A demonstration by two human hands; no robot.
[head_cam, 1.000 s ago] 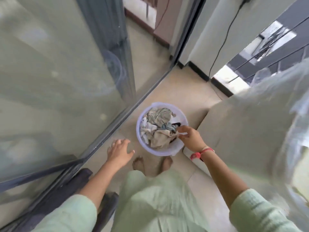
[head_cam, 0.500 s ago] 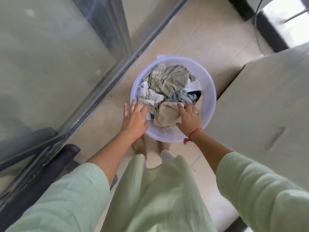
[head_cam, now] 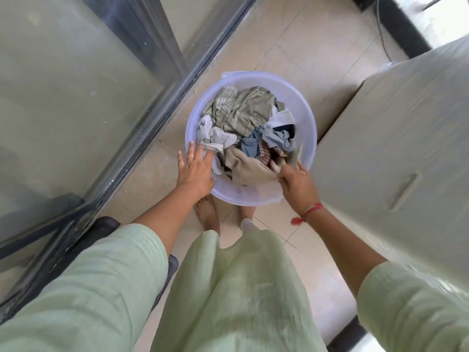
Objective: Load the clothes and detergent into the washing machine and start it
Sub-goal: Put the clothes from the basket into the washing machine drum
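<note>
Right fingers (head_cam: 275, 166) pinching beige cloth (head_cam: 250, 167)

Background stuff: the floor (head_cam: 291, 47) is pale beige tile with thin grout lines, running from top center down the middle. The whole left side of the frame is a big sliding glass door (head_cam: 63, 97) with a dark metal frame (head_cam: 157, 118) cutting diagonally, glass looking greenish and a bit dusty. There's a dark mat (head_cam: 96, 232) at lower left, tucked against the door track. Upper right has a black skirting strip (head_cam: 396, 26) and a thin cable (head_cam: 380, 36) trailing across it.
</note>
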